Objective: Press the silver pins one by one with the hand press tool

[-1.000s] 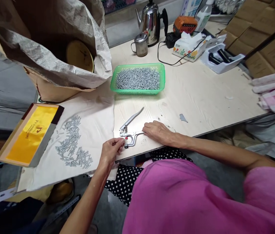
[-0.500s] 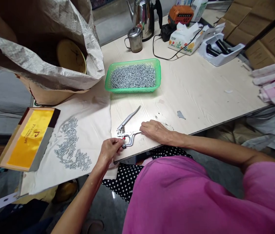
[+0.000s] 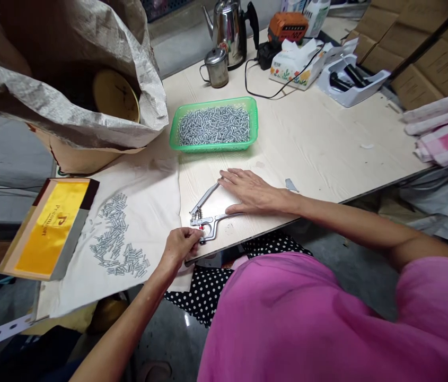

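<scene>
Pliers [image 3: 209, 219] of silver metal lie on the table [image 3: 319, 138] between your two grips, near the table's front edge, with their handles spread apart. Your left grip [image 3: 179, 246] is at their head: thumb and fingertips are drawn together in a pinch, just beside a small red part, and what sits between them is too small and hidden to make out. Your right grip [image 3: 253, 193] has its fingers extended and spread, not closed around anything; its fingertips are at the end of the upper handle and its thumb is at the end of the lower one.

To the left of your left grip, many small slim pieces [image 3: 112, 228] lie scattered on a white cloth [image 3: 156, 185], with a yellow-topped box [image 3: 51, 233] farther left. Beyond both grips stands a green basket [image 3: 212, 148] filled with small silvery parts [image 3: 213, 126]. Past the basket are a lidded metal mug [image 3: 216, 70] and a kettle [image 3: 229, 32]. A grey scrap [image 3: 291, 185] lies just beyond the wrist of your right grip.
</scene>
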### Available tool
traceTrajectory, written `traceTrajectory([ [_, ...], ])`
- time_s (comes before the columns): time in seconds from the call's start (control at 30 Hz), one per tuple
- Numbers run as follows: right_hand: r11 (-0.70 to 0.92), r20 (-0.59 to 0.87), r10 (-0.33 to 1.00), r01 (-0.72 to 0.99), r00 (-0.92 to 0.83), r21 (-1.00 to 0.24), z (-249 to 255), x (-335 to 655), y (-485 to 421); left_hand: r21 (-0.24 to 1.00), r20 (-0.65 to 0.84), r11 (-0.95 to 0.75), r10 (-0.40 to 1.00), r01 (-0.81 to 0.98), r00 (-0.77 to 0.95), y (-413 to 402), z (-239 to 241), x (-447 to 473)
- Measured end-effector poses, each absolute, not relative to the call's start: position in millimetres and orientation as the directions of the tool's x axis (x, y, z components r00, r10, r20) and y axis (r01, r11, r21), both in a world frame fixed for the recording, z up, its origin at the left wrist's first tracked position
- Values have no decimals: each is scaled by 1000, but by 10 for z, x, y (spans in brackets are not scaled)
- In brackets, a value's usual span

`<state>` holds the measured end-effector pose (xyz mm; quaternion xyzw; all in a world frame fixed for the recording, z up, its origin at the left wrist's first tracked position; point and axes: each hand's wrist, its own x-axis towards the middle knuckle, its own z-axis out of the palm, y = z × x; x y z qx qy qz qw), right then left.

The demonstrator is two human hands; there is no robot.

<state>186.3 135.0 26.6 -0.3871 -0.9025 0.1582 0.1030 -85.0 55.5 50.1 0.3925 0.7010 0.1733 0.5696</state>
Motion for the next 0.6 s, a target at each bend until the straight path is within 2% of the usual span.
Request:
traceTrajectory([
  [0.2, 723, -106, 612, 609, -784, -325, 264, 1876, 1603, 664, -689, 673, 720, 326, -82, 509, 536, -801],
  [0.4, 766, -79, 582, 578, -809, -282, 326, 1835, 1516, 664, -680, 669, 726, 335, -101, 477, 539, -794],
  [0.6, 755, -117, 602, 611, -790, -236, 434, 1777, 1429, 651, -682, 661, 725, 372, -96, 473, 517, -810],
])
